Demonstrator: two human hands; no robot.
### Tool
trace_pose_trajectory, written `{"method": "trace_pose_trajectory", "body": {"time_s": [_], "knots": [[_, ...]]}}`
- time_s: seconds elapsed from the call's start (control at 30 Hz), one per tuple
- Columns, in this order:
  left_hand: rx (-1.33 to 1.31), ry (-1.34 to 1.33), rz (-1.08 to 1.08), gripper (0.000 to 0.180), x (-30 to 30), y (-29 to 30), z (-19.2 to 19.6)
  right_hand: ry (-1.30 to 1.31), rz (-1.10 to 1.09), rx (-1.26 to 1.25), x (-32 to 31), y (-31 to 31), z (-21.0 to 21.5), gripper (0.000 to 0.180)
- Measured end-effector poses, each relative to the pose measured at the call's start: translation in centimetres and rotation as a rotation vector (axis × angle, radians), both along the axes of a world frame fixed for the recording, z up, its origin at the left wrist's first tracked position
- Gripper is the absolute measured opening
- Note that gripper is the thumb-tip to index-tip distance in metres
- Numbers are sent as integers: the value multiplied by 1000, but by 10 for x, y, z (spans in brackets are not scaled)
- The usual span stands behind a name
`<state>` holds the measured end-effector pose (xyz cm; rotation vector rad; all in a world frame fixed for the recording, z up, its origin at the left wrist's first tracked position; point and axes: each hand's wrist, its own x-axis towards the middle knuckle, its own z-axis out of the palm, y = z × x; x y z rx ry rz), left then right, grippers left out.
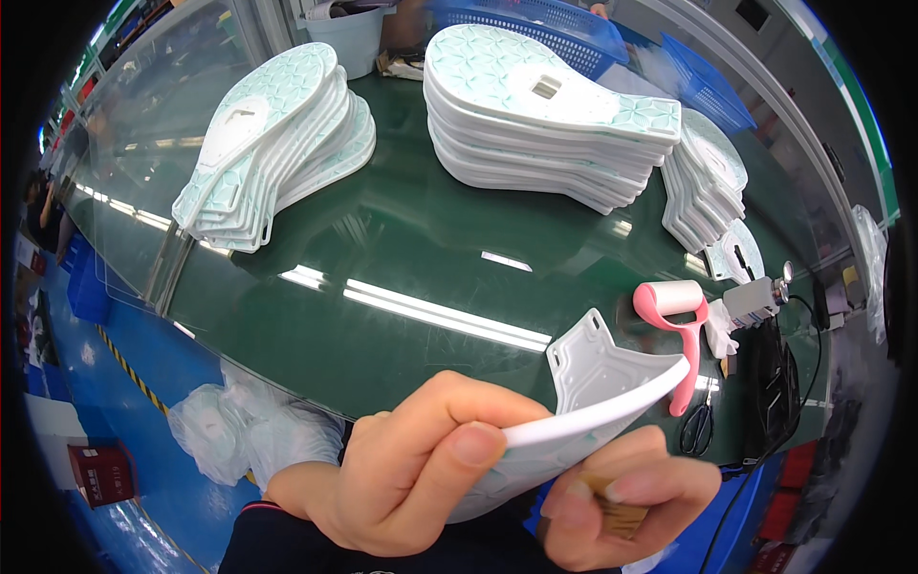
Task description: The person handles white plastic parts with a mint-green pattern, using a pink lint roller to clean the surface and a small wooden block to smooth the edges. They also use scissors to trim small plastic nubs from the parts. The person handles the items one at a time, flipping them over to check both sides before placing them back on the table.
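Note:
A white moulded plastic panel [604, 371] is held tilted on edge in front of me, its grey-white hollow side with slotted corners showing. My left hand [406, 469] pinches its near rim between thumb and fingers. Below the panel's lower right side, my right hand [660, 488] is curled around a small flat brown piece [622, 517]; its material is too blurred to make out. The panel's patterned face is turned down and partly hidden. Just beyond it on the green table [402, 273] lies a pink-handled roller [674, 311] with a white cylinder.
Paddle-shaped panels with pale green patterns stand in stacks at the left [268, 105], middle [507, 72] and right [703, 163]. Scissors [698, 429], a white bottle [751, 301] and a black bag [773, 383] lie at right. Blue baskets [555, 29] stand behind; plastic-wrapped panels [249, 430] are lower left.

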<state>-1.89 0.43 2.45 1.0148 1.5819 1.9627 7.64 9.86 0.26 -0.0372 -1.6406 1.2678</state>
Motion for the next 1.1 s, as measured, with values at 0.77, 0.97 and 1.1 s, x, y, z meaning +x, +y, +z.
{"method": "trace_pose_trajectory", "body": {"time_s": [0.77,0.97,1.1], "knots": [[51,196,77,34,13,2,-12,-146,-114,73,9,-8,-3,25],[95,81,-88,21,-1,-1,-12,88,-252,-198,3,1,-5,22],[-5,-47,-7,30,-7,1,-6,-139,-634,-266,32,53,-17,21]]}}
